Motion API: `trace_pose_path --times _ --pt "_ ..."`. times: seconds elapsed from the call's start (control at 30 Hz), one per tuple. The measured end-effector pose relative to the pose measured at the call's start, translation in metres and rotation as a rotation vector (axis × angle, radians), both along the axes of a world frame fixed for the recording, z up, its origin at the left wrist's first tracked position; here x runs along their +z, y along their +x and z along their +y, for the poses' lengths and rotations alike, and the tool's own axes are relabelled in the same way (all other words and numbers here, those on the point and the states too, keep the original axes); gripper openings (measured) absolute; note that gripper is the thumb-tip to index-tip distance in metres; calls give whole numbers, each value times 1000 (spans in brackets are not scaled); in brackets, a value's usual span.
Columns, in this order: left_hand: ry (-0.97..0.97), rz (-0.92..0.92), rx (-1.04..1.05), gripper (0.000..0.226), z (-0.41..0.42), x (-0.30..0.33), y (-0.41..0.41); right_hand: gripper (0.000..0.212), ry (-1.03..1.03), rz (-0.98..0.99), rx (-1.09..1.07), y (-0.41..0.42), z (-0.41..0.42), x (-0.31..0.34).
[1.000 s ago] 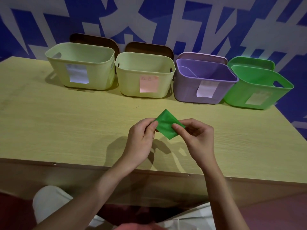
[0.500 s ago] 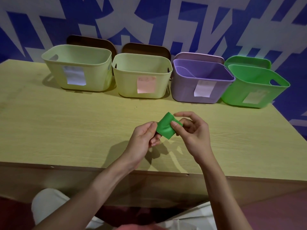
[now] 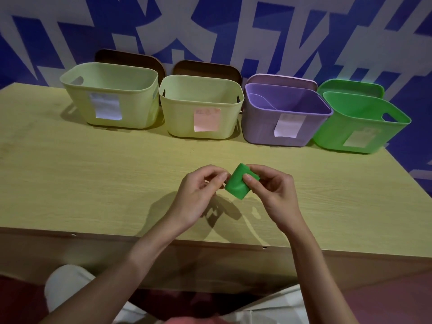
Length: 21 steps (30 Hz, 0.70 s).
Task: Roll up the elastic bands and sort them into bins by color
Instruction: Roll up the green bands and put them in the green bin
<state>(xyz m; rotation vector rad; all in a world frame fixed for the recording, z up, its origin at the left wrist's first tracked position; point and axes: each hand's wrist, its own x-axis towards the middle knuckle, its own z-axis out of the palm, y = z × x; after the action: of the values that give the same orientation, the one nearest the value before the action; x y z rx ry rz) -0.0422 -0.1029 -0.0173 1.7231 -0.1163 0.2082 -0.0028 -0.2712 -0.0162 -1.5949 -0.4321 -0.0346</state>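
Green elastic band (image 3: 237,185), rolled into a short fat bundle, held just above the desk (image 3: 93,183) near the middle of its front edge. I see it pinched from both sides. My right hand (image 3: 273,195) has thumb on the near face of the roll and fingers curled over the top and far side. My left hand (image 3: 198,195) has fingers curled in, thumb and fingertips meeting the roll's left edge (how firm that contact is, I cannot tell). Both forearms come up from the front edge of the desk. Shadows of the hands fall on the wood directly beneath.

Along the back edge, four bins in a row, each with a paper label on its front wall. From the back left: a pale yellow-green bin (image 3: 131,113) with a white label, a second pale yellow-green bin (image 3: 177,120) with a pinkish label, a purple bin (image 3: 259,127) with a white label, and a green bin (image 3: 332,134) at the back right corner, turned slightly askew. The middle bins stand just beside each other; the purple and green appear to touch.

Behind the bins, lids stand against the wall: two brown lids (image 3: 131,58), a lilac lid (image 3: 280,79), a green lid (image 3: 350,86). Wall (image 3: 233,26) is blue with large white shapes.
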Motion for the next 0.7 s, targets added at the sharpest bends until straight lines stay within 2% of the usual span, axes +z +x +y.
trace_pose_path --times 0.07,0.13,0.37,0.5,0.6,0.7 --pt "52 -32 9 10 0 0 0 17 -5 13 -14 1 0 -1" --pt "113 -36 54 16 -1 -2 1 17 -10 22 -20 1 1 -3" --pt "26 -3 194 19 -4 -4 1 23 29 -1 -17 -1 8 -8" --pt "-79 24 203 20 -6 2 -1 10 87 17 -35 0 7 -7" --pt "-242 106 148 15 -6 3 -2 13 94 28 -56 1 7 -6" --pt "-317 170 76 16 -8 3 -2 14 76 24 -54 3 5 -6"
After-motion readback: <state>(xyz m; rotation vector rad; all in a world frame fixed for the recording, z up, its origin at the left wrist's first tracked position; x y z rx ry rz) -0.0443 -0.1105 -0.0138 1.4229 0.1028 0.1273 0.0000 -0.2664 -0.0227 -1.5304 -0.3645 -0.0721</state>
